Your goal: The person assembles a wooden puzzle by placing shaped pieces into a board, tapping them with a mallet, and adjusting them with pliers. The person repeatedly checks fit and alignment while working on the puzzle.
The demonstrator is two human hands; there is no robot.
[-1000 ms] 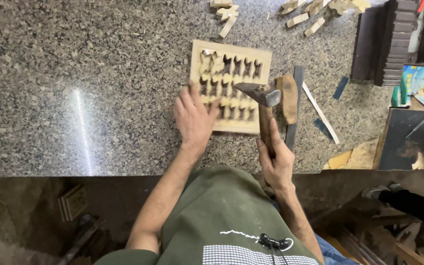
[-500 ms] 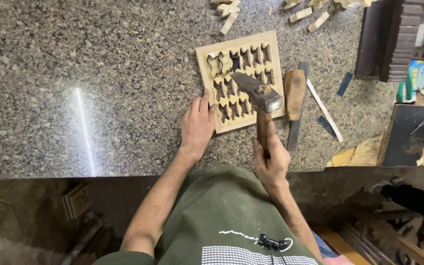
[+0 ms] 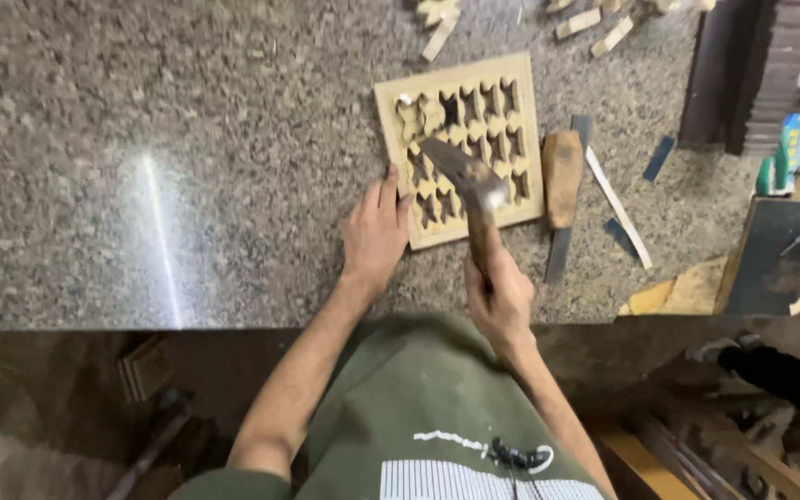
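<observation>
A square pale wooden lattice panel (image 3: 400, 111) with star-shaped cut-outs lies flat on the speckled granite countertop (image 3: 187, 139). My left hand (image 3: 377, 231) rests flat on the stone, fingers against the panel's left lower edge. My right hand (image 3: 502, 296) is closed around the wooden handle of a hammer (image 3: 465, 176). The hammer's metal head is blurred and hangs over the middle of the panel.
A wooden-handled flat tool (image 3: 562, 176) lies just right of the panel, beside a thin pale strip (image 3: 617, 208). Small wood offcuts (image 3: 594, 23) are scattered at the top. Dark blocks (image 3: 751, 65) stand at the far right. The counter's front edge runs below my hands.
The panel now lies turned and a little further right under the view. My left hand has slid from on top of the panel to its left edge. The hammer has swung over the panel.
</observation>
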